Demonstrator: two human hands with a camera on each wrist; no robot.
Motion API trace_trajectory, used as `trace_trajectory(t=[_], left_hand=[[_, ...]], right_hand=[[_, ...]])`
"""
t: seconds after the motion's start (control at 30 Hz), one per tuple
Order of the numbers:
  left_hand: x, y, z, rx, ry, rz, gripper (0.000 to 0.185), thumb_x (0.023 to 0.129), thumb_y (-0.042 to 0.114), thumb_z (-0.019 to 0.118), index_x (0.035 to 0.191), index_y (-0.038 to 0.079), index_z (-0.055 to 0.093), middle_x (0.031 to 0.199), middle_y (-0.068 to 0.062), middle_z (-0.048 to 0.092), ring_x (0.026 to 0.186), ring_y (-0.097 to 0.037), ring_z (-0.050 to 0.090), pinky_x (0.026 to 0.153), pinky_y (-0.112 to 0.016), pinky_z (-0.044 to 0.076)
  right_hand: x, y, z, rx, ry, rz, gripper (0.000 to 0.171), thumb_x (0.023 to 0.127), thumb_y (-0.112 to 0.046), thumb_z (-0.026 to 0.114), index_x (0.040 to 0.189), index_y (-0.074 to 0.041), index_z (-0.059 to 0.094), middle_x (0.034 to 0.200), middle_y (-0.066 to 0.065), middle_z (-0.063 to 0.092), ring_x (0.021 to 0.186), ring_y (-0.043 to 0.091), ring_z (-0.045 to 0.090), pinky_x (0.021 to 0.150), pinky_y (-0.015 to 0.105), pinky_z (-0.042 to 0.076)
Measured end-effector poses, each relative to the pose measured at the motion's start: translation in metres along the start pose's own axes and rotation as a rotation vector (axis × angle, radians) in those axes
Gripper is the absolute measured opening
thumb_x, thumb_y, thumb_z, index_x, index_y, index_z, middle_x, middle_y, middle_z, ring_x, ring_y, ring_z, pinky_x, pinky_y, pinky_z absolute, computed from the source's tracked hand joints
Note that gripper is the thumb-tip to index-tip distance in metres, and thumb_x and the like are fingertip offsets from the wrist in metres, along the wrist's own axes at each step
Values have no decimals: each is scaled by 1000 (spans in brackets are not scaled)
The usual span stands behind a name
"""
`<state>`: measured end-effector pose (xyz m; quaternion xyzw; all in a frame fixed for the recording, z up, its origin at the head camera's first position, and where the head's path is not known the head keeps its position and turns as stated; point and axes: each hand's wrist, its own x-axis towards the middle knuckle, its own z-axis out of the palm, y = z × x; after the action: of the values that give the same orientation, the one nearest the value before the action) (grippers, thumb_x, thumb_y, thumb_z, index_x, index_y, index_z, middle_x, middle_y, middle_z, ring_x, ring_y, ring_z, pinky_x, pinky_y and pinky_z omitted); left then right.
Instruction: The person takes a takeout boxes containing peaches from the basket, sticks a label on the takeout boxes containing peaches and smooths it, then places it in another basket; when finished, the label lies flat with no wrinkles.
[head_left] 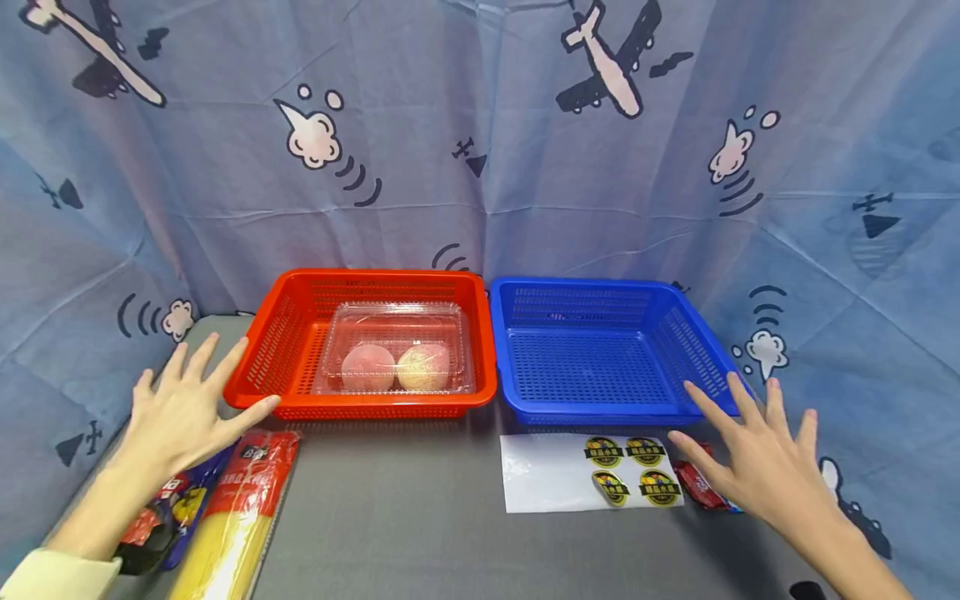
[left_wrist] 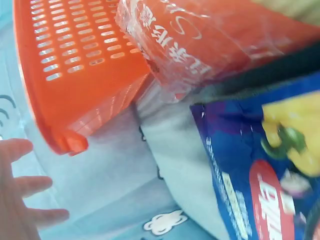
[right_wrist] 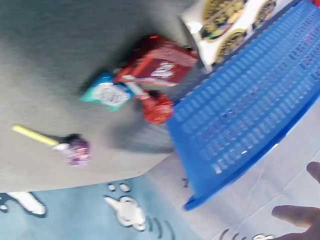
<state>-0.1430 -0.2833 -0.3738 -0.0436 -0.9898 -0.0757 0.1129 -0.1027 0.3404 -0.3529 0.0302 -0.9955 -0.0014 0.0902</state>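
my left hand (head_left: pixel 180 412) hovers with its fingers spread wide and straight, gripping nothing, its thumb tip just beside the front left corner of the red basket (head_left: pixel 285 333). under that hand, along the left edge of the surface (head_left: pixel 405 517), lie a long red and yellow packet (head_left: pixel 240 508) and, beside it on the outer side, a blue snack bag (head_left: pixel 176 508); in the left wrist view the red end of the packet sits close against the basket's wall. my right hand (head_left: pixel 757 467) is likewise flat and splayed, with nothing in it, held over the right edge of the surface just in front of the blue basket's (head_left: pixel 607 354) front right corner. below and beside that hand are a small red wrapped sweet packet (head_left: pixel 697 486) and a white sheet with four round stickers (head_left: pixel 592 472), the sheet lying along the front wall of the blue basket. the right wrist view also shows a teal wrapper (right_wrist: pixel 107 94), a round red sweet (right_wrist: pixel 157 107) and a lollipop with a yellow stick (right_wrist: pixel 60 145) near that corner. the two baskets stand side by side at the back of the surface, touching or nearly so. inside the red one is a clear plastic clamshell box (head_left: pixel 397 346) with two pale round fruits (head_left: pixel 397 367) in it.
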Motion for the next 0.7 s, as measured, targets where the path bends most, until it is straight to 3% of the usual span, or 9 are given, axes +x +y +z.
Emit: trace_trajectory(t=[0.2, 0.43, 0.7], left_hand=[[18, 0, 8, -79, -4, -4, 98, 87, 73, 60, 164, 21, 25, 162, -28, 31, 142, -58, 29, 97, -81, 29], [39, -3, 16, -133, -138, -30, 111, 86, 77, 58, 166, 13, 13, 166, -29, 20, 142, -59, 29, 92, -82, 35], [44, -3, 23, -175, -230, -51, 117, 87, 78, 56, 165, 6, 5, 168, -27, 10, 141, -59, 29, 92, -82, 38]], right_hand=[[17, -22, -10, 55, 28, -72, 77, 92, -64, 63, 155, -24, 44, 156, 36, 36, 143, 71, 18, 102, 90, 17], [41, -51, -23, 184, 28, -191, 77, 90, -51, 74, 156, -23, 44, 157, 34, 38, 140, 71, 27, 99, 86, 31], [79, -90, -40, 315, 3, -232, 79, 89, -36, 79, 157, -18, 42, 158, 32, 38, 140, 59, 39, 101, 80, 39]])
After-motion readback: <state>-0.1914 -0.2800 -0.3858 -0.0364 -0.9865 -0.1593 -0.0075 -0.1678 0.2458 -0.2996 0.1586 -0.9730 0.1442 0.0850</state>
